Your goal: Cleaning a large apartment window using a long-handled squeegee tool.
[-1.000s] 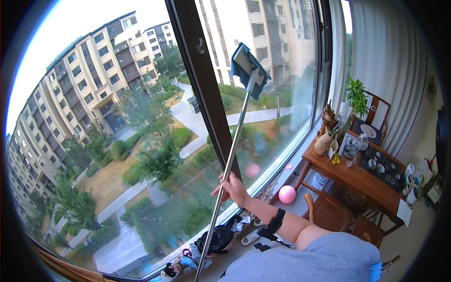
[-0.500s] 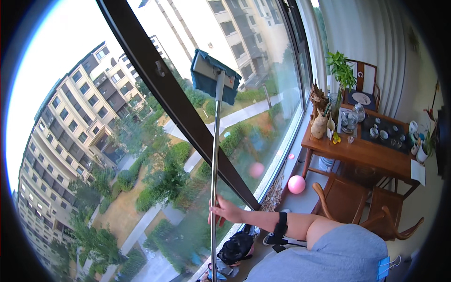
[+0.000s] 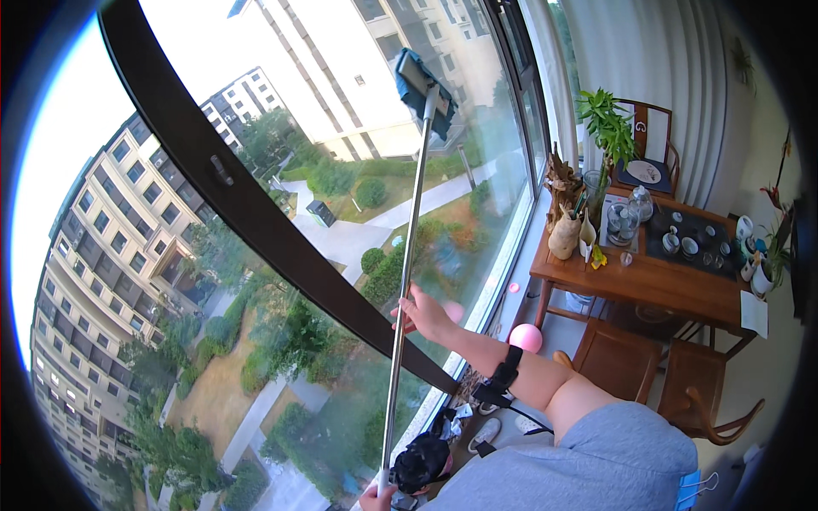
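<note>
A long-handled window mop [image 3: 416, 189] slants up across the window, its thin metal pole reaching from the lower edge to a flat head [image 3: 414, 75] with a teal cloth pad. That head is up against the right-hand glass pane [image 3: 477, 183], or just in front of it. My right hand [image 3: 422, 313] is wrapped loosely round the middle of the pole, the arm stretched out and a black strap [image 3: 507, 366] round it. At the lower edge, my left hand [image 3: 377, 498] closes on the grip at the pole's bottom end; part of it is cut off.
A dark window frame bar [image 3: 256, 204] runs diagonally behind the pole. To the right stands a wooden table [image 3: 635, 277] with a plant, glass jars and a tea tray, beside wooden chairs [image 3: 618, 358]. A pink balloon [image 3: 525, 339] and a black bundle [image 3: 422, 460] lie low by the sill.
The mop head has moved up and to the right and tilted more steeply. My right hand has risen with the pole, and my left hand has come into view at the bottom.
</note>
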A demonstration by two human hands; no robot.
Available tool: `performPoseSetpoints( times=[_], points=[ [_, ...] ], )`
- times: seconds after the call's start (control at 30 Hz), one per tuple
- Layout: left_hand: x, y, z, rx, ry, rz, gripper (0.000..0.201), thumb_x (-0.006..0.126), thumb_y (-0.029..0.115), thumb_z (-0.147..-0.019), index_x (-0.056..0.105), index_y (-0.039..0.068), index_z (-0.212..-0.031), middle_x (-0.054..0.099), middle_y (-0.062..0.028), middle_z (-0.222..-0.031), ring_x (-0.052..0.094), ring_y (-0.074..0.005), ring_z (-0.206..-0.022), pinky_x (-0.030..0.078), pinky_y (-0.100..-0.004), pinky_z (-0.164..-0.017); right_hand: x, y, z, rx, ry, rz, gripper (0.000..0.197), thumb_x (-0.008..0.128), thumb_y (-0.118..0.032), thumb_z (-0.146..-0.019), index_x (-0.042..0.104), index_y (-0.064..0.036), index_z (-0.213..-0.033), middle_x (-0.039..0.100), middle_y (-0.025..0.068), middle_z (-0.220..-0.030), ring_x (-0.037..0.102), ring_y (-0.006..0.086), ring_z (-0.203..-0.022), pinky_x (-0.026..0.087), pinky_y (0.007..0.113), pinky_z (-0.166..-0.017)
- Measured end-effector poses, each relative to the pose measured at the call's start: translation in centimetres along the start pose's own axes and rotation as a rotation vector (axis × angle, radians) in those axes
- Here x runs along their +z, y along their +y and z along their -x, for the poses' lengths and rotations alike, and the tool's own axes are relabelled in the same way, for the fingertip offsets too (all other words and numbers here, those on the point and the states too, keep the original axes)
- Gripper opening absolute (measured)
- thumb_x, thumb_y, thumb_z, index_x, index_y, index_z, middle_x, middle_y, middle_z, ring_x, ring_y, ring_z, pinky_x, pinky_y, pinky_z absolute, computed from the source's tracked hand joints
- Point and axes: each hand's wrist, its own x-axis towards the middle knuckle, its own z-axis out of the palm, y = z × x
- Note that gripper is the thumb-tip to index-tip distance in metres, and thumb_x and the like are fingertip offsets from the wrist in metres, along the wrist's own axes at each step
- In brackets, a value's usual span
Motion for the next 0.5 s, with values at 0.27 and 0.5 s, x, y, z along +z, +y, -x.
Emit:
performPoseSetpoints(
  times=[0.27, 0.5],
  points=[
    [3.8, 18.4, -4.9, -0.006, -0.067, 0.109, 0.034, 0.08, 0.033, -0.064, 0.072, 0.002, -0.075, 0.059, 0.0, -0.057, 0.053, -0.0095, -0.054, 0.041, -0.0289, -0.055, -10.7, -2.6, -9.3, 0.01, 0.201, -0.04, 0.021, 0.036, -0.016, -0.101, 0.033, -0.0085, -0.121, 0.068, 0.0162, -0.079, 0.068, 0.0249, -0.058, 0.057, 0.035, -0.05],
    [3.7, 19.5, -4.6, -0.057, 0.009, 0.031, 0.034, 0.083, 0.033, -0.062, 0.074, 0.005, -0.078, 0.063, -0.0017, -0.06, 0.057, -0.0121, -0.056, 0.044, -0.0305, -0.058, -13.5, -0.7, -10.3, 0.152, 0.109, -0.127, 0.024, 0.043, -0.015, -0.099, 0.035, -0.0062, -0.119, 0.07, 0.016, -0.084, 0.07, 0.0265, -0.065, 0.058, 0.036, -0.058]
  ],
)
